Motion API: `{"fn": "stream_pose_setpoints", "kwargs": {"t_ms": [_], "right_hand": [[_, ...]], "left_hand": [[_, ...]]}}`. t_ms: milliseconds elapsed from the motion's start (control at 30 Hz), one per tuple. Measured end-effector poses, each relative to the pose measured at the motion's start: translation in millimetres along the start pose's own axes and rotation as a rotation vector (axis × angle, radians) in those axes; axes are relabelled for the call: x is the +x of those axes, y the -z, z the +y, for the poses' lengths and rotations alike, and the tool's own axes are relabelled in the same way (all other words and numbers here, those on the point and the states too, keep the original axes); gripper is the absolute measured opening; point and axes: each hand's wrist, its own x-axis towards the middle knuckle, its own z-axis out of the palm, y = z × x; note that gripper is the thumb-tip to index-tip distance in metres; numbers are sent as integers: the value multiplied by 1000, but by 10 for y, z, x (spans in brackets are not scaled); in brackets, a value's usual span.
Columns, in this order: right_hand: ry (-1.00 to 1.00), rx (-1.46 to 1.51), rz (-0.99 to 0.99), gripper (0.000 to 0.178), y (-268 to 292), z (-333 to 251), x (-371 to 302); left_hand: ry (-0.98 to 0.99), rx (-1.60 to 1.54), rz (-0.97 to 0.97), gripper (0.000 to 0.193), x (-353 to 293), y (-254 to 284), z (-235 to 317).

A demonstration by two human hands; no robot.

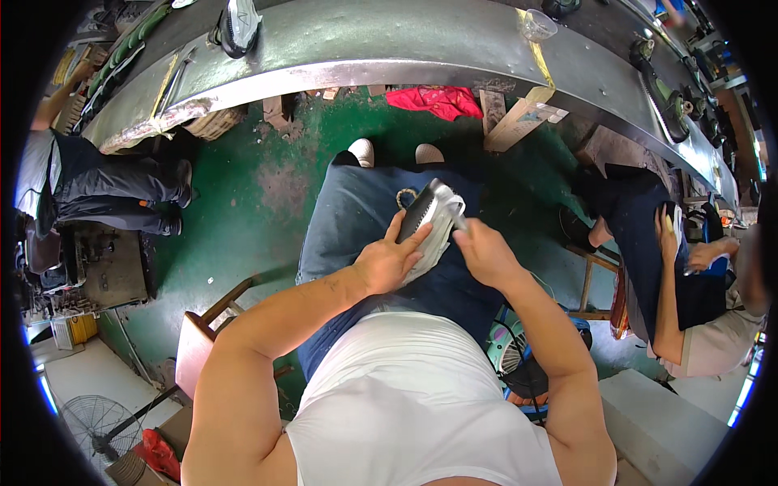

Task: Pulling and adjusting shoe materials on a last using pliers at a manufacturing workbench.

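A shoe with a black sole and a pale grey-white upper rests tilted over my lap, its sole facing up and to the left. My left hand is closed around its near-left side, fingers lying over the sole edge and the upper. Close by on the right, my right hand is closed on a small grey tool, whose end meets the shoe's edge. The tool's kind cannot be made out, as my fingers cover most of it. My dark blue trousers lie beneath the shoe.
A metal-topped bench curves across the front, bearing a wrapped shoe and a clear plastic cup. Red cloth lies under it. Co-workers sit at right and stand at left. A green fan stands by my right side.
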Motion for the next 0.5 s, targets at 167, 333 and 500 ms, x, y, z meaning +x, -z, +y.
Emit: {"fn": "stream_pose_setpoints", "kwargs": {"t_ms": [167, 333, 500], "right_hand": [[79, -33, -78, 37, 81, -135, 97], [-1, -156, -242, 39, 67, -246, -49], [64, -89, -153, 43, -107, -225, -202]], "left_hand": [[45, 61, -171, 63, -119, 222, 118], [117, -433, 102, 75, -302, -145, -118], [93, -524, 103, 89, -282, -242, -165]]}}
